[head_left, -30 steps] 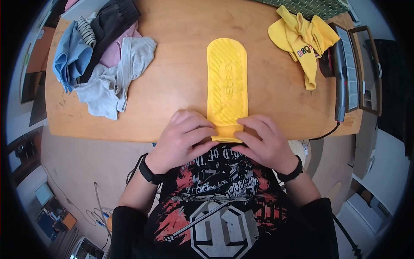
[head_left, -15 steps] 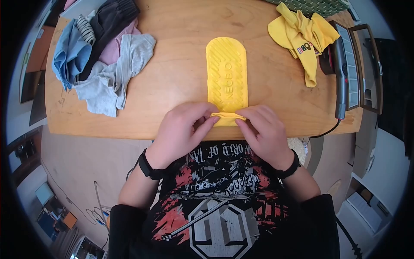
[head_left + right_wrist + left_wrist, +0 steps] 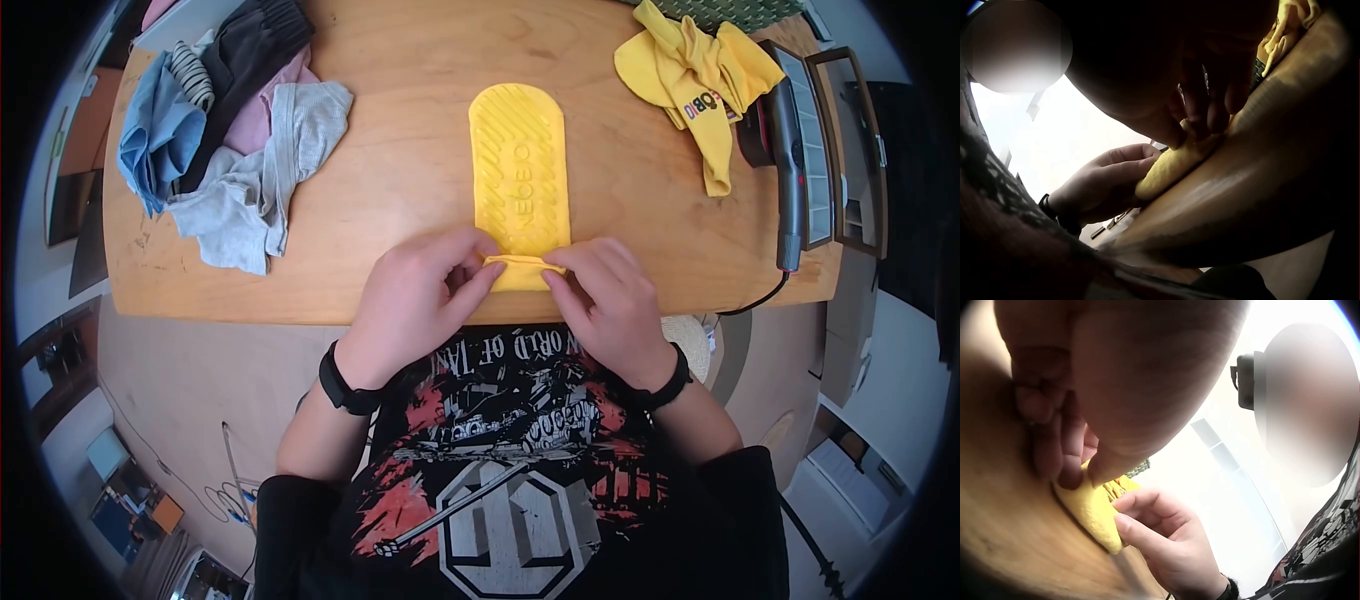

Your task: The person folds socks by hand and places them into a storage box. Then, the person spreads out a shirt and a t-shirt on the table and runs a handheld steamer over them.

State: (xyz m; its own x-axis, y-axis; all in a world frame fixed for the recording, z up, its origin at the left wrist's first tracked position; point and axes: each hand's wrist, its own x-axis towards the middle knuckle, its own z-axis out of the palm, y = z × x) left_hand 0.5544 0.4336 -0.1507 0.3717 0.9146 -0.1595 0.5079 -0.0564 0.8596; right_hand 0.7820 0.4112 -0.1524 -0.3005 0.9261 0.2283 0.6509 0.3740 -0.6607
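A flat yellow textile piece (image 3: 518, 170) with raised ribs and lettering lies lengthwise on the wooden table, its near end folded over near the front edge. The left hand (image 3: 415, 300) pinches the left corner of that fold between thumb and fingers. At the right corner the right hand (image 3: 612, 310) pinches in the same way. In the left wrist view the folded yellow cloth (image 3: 1094, 515) is held between both hands. The right wrist view shows the yellow fold (image 3: 1169, 170) low over the tabletop, fingertips at both ends.
Grey, blue, pink and dark clothes (image 3: 240, 220) are heaped at the table's left. A crumpled yellow garment (image 3: 700, 80) lies at the upper right, beside a dark corded device (image 3: 788, 170), an open case (image 3: 845, 150) and a green woven basket (image 3: 740, 12).
Both hands have moved up from the table's front edge, folding the near end of the yellow piece over onto itself. In the last half second they have barely moved.
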